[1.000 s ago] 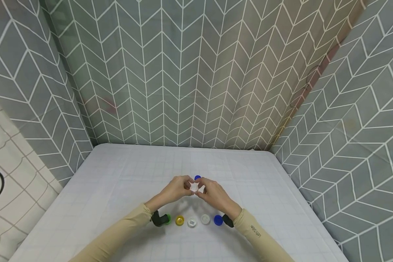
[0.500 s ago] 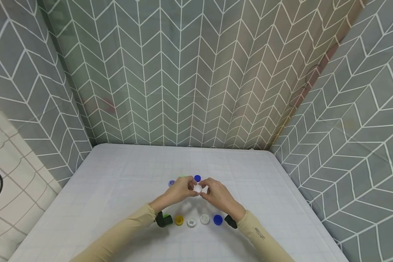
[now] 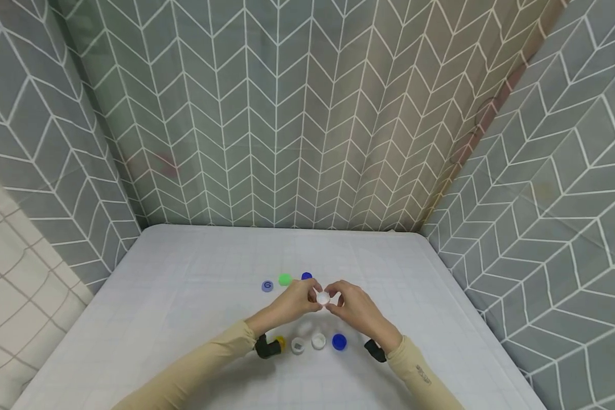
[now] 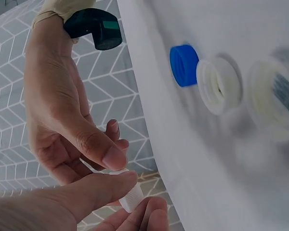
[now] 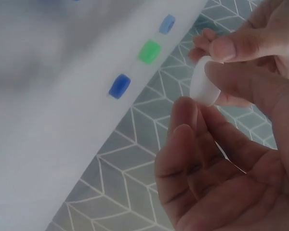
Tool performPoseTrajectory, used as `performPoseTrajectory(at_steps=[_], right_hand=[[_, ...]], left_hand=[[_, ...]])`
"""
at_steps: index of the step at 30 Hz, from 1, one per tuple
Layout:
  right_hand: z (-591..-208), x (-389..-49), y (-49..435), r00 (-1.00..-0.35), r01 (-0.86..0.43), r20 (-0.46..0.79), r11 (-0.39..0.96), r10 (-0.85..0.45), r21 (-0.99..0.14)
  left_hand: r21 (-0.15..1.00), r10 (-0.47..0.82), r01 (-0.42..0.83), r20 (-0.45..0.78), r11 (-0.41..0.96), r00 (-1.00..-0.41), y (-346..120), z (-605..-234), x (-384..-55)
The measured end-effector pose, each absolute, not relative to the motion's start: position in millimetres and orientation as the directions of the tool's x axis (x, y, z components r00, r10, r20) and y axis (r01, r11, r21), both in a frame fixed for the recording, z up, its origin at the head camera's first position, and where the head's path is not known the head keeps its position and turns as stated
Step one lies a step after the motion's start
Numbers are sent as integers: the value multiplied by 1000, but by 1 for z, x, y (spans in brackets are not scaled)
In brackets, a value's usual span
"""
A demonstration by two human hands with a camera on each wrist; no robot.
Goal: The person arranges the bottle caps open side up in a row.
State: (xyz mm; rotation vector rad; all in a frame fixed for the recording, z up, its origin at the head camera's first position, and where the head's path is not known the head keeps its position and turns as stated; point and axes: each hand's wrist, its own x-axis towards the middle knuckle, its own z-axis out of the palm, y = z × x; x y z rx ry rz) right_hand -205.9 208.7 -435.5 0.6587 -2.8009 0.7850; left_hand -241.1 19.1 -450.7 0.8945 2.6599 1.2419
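Observation:
A white bottle cap (image 3: 323, 298) is held up above the table between my two hands. My left hand (image 3: 298, 299) pinches its left side with thumb and fingers; my right hand (image 3: 357, 307) pinches the right side. In the right wrist view the white cap (image 5: 204, 82) is tilted, with thumbs and fingertips around it. Ribbed sides show on the cap (image 4: 131, 198) in the left wrist view, though fingers cover much of it. Just beyond the hands lie a dark blue cap (image 3: 306, 275), a green cap (image 3: 285, 279) and a light blue cap (image 3: 267, 286).
Nearer me, a row holds a yellow cap (image 3: 281, 343), a white cap with a grey square (image 3: 298, 345), a plain white cap (image 3: 318, 341) and a blue cap (image 3: 339, 341). The left wrist camera (image 3: 267, 347) partly covers the yellow one. A white cloth (image 3: 195, 256) covers the table.
Both hands have moved to the right with the white cap between them. The green and light blue caps at the back have come into view; the green one in the near row is now hidden.

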Motion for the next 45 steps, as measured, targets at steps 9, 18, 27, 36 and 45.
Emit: performPoseTrajectory(at_steps=[9,18,27,36,45], right_hand=[[-433,-197,227,-912,-410,206,777,-354,-479],[-431,-184,249,-908,-405,115,771,-404,-491],[-430,-173,263,-895,-399,15,788,-445,-469],[-439,-169,270,-873,-428,-16,780,-488,-457],[-450,-170,272,-873,-400,-68,788,-483,-469]], left_hand=[[729,562,471,144,496,-814,39,-450,-232],[644,572,503,121,577,-811,62,-456,-219],[482,590,585,161,653,-791,82,-467,-204],[347,591,613,180,710,-787,98,-479,-192],[312,599,618,166,722,-783,103,-486,-186]])
